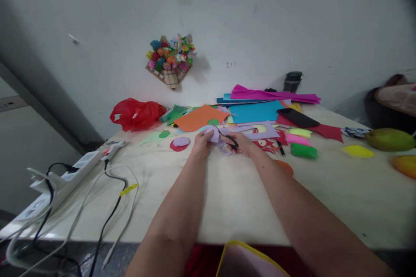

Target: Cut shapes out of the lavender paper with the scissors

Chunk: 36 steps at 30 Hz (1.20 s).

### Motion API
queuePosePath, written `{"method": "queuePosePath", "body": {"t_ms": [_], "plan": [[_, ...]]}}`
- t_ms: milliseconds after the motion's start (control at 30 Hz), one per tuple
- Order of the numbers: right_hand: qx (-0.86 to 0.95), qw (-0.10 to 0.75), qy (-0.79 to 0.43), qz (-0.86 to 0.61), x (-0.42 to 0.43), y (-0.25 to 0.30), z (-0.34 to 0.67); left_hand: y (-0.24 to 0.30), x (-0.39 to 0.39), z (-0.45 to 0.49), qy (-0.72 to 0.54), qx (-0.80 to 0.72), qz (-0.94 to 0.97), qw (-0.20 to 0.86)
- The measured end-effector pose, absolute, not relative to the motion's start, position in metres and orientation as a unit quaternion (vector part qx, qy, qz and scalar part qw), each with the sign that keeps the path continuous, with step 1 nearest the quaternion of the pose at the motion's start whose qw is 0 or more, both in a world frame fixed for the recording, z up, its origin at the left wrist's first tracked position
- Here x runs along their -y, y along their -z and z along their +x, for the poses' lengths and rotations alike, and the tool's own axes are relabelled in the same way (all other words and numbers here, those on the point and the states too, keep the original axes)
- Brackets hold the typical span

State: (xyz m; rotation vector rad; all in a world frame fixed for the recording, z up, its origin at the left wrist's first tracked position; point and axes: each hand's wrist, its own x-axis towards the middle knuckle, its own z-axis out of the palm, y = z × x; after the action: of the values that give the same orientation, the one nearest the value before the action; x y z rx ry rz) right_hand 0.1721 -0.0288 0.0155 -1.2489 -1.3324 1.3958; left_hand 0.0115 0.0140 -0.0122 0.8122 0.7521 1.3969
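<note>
Between the thumb and fingers of my left hand (201, 142) is a piece of lilac paper (212, 134), held just above the table. My right hand (244, 143) is closed around the black handles of a pair of scissors (232, 142). Their blades point left and meet the edge of the lilac paper; how far apart they are is too small to tell. A lilac paper strip hangs below the blades. Left of my hands lie a lilac paper circle (181, 141) and a red paper circle (178, 148), one partly over the other.
Orange paper (199, 117), blue paper (256, 111) and a black phone (298, 117) lie behind my hands. Green clay packet (304, 151) and mangoes (390, 139) are on the right. A red plastic bag (136, 114) sits back left; a power strip (61, 186) with cables lines the left edge.
</note>
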Motion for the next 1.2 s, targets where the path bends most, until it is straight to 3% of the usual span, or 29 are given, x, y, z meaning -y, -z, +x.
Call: {"method": "queuePosePath", "body": {"t_ms": [1200], "plan": [[0.546, 0.399, -0.562, -0.476, 0.022, -0.006, 0.178, 0.017, -0.019, 0.011, -0.636, -0.323, 0.347, 0.609]]}}
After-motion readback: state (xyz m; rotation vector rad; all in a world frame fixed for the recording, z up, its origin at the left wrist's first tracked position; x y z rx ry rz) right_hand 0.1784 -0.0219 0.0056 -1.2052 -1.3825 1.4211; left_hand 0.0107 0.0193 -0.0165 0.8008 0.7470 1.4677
